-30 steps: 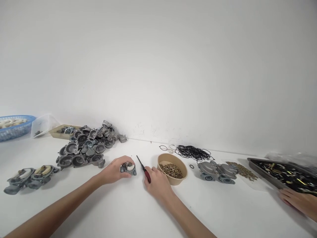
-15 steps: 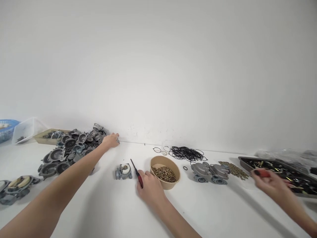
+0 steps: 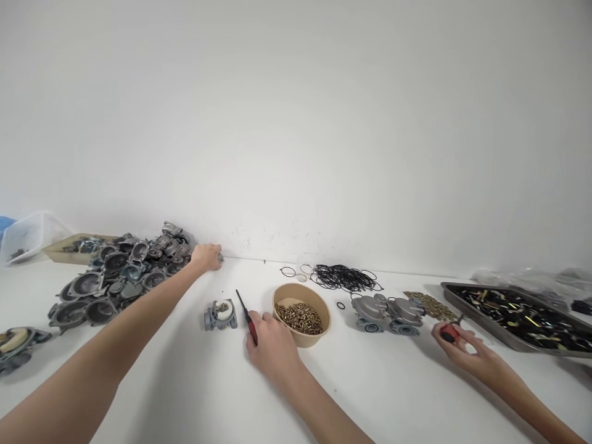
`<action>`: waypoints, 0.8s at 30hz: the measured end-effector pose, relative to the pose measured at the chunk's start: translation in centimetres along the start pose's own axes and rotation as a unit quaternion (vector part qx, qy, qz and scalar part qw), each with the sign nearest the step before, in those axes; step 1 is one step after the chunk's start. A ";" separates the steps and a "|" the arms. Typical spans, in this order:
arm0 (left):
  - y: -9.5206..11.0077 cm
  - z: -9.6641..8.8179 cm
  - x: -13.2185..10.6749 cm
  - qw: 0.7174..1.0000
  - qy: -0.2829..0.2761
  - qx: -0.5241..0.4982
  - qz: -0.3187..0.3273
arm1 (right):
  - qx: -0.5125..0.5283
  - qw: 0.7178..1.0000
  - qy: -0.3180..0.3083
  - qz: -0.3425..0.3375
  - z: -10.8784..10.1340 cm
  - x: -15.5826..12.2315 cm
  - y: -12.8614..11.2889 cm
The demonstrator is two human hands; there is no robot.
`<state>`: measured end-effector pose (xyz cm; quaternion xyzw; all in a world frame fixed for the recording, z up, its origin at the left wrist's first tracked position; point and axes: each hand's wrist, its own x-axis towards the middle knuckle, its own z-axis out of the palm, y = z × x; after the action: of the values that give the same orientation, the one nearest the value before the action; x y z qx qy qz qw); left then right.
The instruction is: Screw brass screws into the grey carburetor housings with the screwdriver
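At the back, by the right end of a pile of grey carburetor bowls (image 3: 115, 262), my left hand (image 3: 206, 256) has its fingers closed around a grey metal carburetor part (image 3: 221, 258). Only a small edge of that part shows past the fingers. My right hand (image 3: 275, 348) rests on the table, gripping a screwdriver (image 3: 252, 327) with a red and black handle, its shaft pointing up and left. Left of the screwdriver sits a carburetor body (image 3: 221, 315) with a white float on top. Just right of my right hand stands a tan bowl (image 3: 324, 295) of brass-coloured screws (image 3: 300, 317).
Two closed carburetors (image 3: 370, 311) stand to the right, below black rubber rings (image 3: 345, 277). Another person's hand (image 3: 467, 354) holds a red screwdriver (image 3: 448, 333) near loose brass pieces (image 3: 430, 305) and a dark tray (image 3: 518, 342). Left are bins (image 3: 55, 253) and another carburetor (image 3: 18, 342).
The other person's hand has moved left, from the tray towards the brass pieces. The view has shifted slightly. My left hand stays by the pile and my right hand keeps the screwdriver.
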<state>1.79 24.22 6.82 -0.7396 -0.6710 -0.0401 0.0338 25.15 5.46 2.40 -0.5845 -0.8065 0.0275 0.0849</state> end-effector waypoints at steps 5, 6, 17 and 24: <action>1.4 -2.9 -3.1 0.995 0.056 -0.028 0.072 | -0.001 1.000 -0.004 -0.001 -0.2 0.1 0.0; 1.5 -3.5 -4.3 0.993 0.065 -0.032 0.089 | -0.002 1.000 -0.005 -0.001 -0.2 0.1 0.0; 1.3 -5.0 -16.5 0.962 0.124 -0.044 0.237 | -0.019 1.000 -0.010 0.005 -0.4 -0.2 -0.5; 2.2 -3.2 -17.4 0.968 0.098 -0.059 0.222 | -0.036 0.999 -0.010 0.001 -0.6 -0.1 -0.6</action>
<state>2.26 6.42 8.19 -0.8631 -0.4799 -0.1438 0.0636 24.75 5.11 3.09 -0.5875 -0.8073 0.0042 0.0554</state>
